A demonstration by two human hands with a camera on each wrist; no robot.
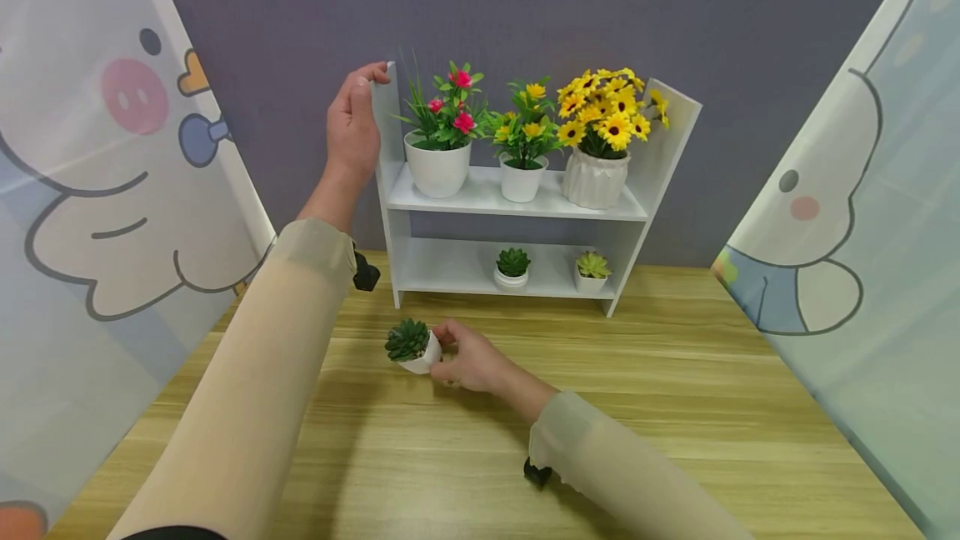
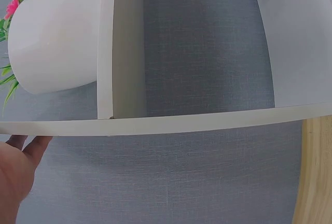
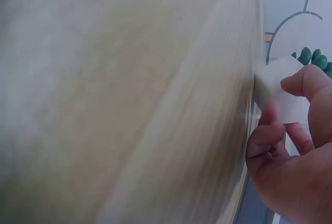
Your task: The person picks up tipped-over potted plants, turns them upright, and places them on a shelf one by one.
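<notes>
A small potted succulent (image 1: 408,342), dark green in a white pot, is tilted to the left in front of the shelf. My right hand (image 1: 472,358) pinches its white pot (image 3: 282,90) between thumb and fingers, low over the table. At the upper left of the white two-tier shelf (image 1: 517,205), my left hand (image 1: 355,127) is raised against the side panel. In the left wrist view, the fingers of that hand (image 2: 14,175) touch the outer face of the panel (image 2: 171,124); the rest of the hand runs out of frame.
Pots with pink flowers (image 1: 439,169), yellow flowers (image 1: 522,182) and sunflowers (image 1: 596,177) line the upper tier. A dark green succulent (image 1: 513,265) and a light green one (image 1: 592,269) stand on the lower tier's middle and right. Printed curtains (image 1: 97,215) flank the wooden table (image 1: 667,390).
</notes>
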